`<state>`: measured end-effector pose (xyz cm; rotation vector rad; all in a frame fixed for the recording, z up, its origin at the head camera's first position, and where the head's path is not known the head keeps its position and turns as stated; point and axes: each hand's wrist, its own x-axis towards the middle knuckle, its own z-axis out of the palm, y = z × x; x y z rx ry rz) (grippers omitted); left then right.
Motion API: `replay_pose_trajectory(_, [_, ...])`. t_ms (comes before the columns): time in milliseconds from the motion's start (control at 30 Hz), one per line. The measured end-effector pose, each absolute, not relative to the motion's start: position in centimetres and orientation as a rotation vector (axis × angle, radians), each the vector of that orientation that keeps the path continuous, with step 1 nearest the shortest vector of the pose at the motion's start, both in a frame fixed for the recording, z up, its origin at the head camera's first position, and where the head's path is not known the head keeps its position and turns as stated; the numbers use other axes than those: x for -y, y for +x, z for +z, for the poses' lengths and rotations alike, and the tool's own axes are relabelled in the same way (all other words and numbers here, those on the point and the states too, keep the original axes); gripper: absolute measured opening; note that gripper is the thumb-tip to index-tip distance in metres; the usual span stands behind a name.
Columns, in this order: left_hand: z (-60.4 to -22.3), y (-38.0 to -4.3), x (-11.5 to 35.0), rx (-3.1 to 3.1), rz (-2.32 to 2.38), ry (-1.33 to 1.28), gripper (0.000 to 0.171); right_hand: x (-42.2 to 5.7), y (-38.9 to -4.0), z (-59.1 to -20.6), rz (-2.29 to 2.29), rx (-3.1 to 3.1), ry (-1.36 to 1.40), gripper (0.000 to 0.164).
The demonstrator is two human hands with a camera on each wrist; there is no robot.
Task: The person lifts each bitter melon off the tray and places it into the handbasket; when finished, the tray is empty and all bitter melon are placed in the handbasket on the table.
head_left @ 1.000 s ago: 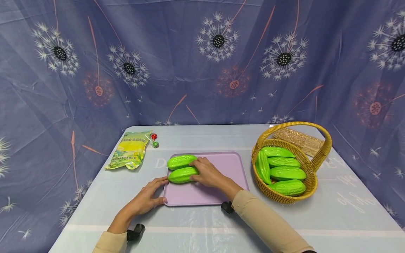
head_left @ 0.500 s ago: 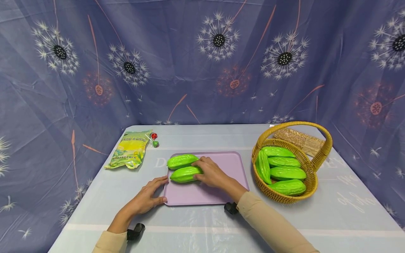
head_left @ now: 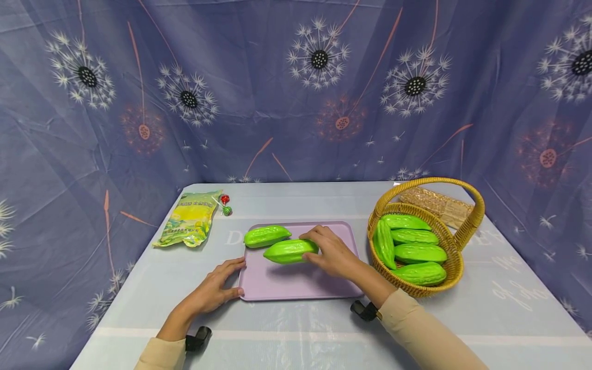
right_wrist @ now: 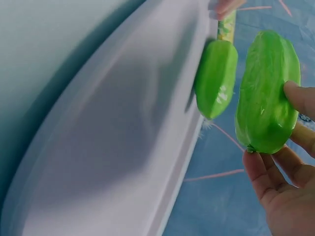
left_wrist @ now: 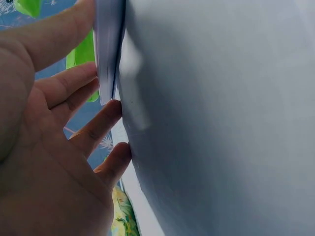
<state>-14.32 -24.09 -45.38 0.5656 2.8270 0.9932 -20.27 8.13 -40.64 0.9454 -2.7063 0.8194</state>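
My right hand (head_left: pixel 330 252) grips one end of a bright green, ridged bitter melon (head_left: pixel 289 251) between thumb and fingers. In the right wrist view this bitter melon (right_wrist: pixel 266 93) is held up off the lilac tray (head_left: pixel 300 288), its shadow falling beneath it in the head view. A second bitter melon (head_left: pixel 265 236) lies at the tray's back left corner. My left hand (head_left: pixel 215 288) rests at the tray's left edge. Its fingers (left_wrist: pixel 101 128) are spread and fairly straight, touching the rim and the tablecloth.
A wicker basket (head_left: pixel 455 267) with a tall handle stands right of the tray, holding several bitter melons (head_left: pixel 421 253). Behind it lies a gold-brown package (head_left: pixel 432 203). A yellow-green bag (head_left: pixel 189 218) and two lollipops (head_left: pixel 226 204) sit at the back left.
My right hand has lifted the nearer bitter melon off the tray and carried it to the right, away from the other one. My left hand has stayed in place.
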Motion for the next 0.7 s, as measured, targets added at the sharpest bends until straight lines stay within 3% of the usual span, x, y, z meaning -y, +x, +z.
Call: replay_pose_trajectory(700, [-45.3,-14.5,24.2,-2.799,0.998,0.518,0.065,-16.5,-17.8,-38.4,0.823,2.595,0.854,0.043])
